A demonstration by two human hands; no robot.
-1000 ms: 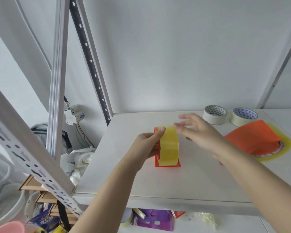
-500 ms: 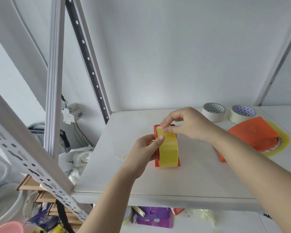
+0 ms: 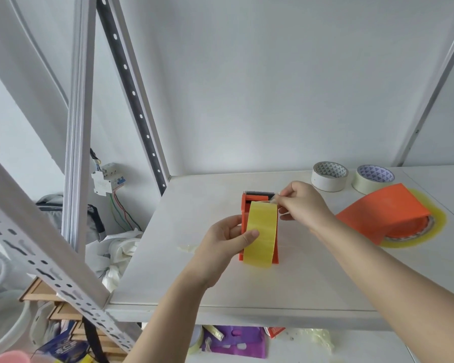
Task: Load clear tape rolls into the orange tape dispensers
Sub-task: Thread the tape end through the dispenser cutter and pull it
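An orange tape dispenser [image 3: 247, 205] stands on the white shelf [image 3: 199, 279], its serrated blade at the far end. A yellowish clear tape roll [image 3: 261, 235] sits in it. My left hand [image 3: 226, 243] grips the dispenser's left side, thumb pressed on the roll. My right hand [image 3: 302, 205] pinches the tape's loose end [image 3: 271, 200] just behind the roll, near the blade. A second orange dispenser [image 3: 385, 212] lies on its side at the right with a clear tape roll [image 3: 417, 231] in it.
Two masking tape rolls [image 3: 329, 176] [image 3: 372, 179] stand at the back right of the shelf. A small scrap of tape [image 3: 188, 248] lies left of my left hand. Metal shelf posts [image 3: 79, 121] rise at the left; clutter fills the lower shelf.
My right hand came down onto the top of the roll, pinched the tape's end and drew it back toward the blade. My left hand kept its hold on the dispenser.
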